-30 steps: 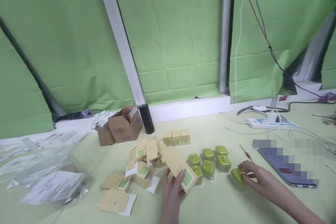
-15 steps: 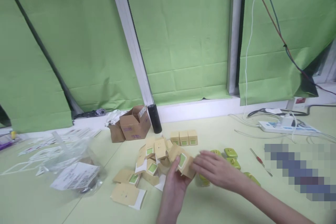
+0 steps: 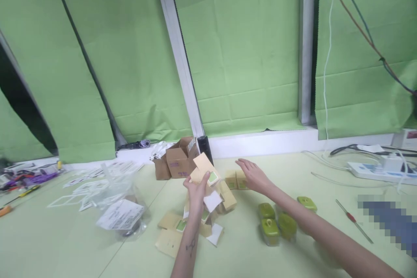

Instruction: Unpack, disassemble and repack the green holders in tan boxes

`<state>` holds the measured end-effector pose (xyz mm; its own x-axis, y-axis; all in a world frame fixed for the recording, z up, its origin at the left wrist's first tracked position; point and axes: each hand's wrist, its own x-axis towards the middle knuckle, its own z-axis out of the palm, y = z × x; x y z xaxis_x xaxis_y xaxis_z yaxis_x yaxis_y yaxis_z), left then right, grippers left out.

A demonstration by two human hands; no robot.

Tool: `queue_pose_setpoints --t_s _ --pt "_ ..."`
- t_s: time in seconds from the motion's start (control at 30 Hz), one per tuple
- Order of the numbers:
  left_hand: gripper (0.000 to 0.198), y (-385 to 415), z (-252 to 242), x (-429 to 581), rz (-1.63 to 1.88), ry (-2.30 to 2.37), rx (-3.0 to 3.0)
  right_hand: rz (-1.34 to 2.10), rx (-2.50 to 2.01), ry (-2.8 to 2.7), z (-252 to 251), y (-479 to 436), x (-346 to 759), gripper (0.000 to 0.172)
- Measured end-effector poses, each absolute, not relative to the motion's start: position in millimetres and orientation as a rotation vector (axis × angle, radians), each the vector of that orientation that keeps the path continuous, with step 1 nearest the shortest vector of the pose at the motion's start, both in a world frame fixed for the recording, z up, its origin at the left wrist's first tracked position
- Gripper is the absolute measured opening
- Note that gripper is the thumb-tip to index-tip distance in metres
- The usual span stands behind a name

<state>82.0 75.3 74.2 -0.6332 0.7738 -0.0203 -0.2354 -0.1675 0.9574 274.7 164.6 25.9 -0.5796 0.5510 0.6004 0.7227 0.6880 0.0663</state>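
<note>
Several green-lidded jars (image 3: 269, 228) (contents unclear) | left hand (image 3: 196, 190): pinching carton (image 3: 203, 166) | right hand (image 3: 256, 177): at boxes (image 3: 231, 179), grip unclear

Pinches with left grip (image 3: 196, 191) between thumb and fingers; holds right grip (image 3: 256, 177) outstretched, fingertips (image 3: 243, 163) pointing leftward.

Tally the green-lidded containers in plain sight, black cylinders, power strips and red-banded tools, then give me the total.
Green-lidded containers: 4, others may be hidden
Black cylinder: 1
Power strip: 1
Red-banded tool: 1
Total in sight: 7
</note>
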Motion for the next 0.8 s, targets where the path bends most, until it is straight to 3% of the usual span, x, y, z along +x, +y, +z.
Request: queue_pose_setpoints --t_s 0.1,0.2,0.43,0.63,0.73,0.8 --pt "0.085 87 76 62 1.901 1.641 0.824 -0.267 -1.207 -2.386 18 184 284 0.03" --pt "0.087 90 77 59 1.906 1.754 1.011 -0.126 -1.33 -2.435 13 192 300 0.029" --pt "0.061 74 65 131 1.655 1.451 1.672 0.012 -1.22 -2.435 23 165 335 0.031" --pt "0.056 66 57 173 1.224 1.102 2.014 -0.027 -0.91 -2.379 46 112 353 0.052" --pt "0.058 60 57 172 1.113 1.121 2.122 -0.107 -0.864 -2.314 40 92 355 0.051" --pt "0.061 52 55 169 1.07 1.217 2.19 -0.164 -0.853 -2.265 31 79 354 0.04"
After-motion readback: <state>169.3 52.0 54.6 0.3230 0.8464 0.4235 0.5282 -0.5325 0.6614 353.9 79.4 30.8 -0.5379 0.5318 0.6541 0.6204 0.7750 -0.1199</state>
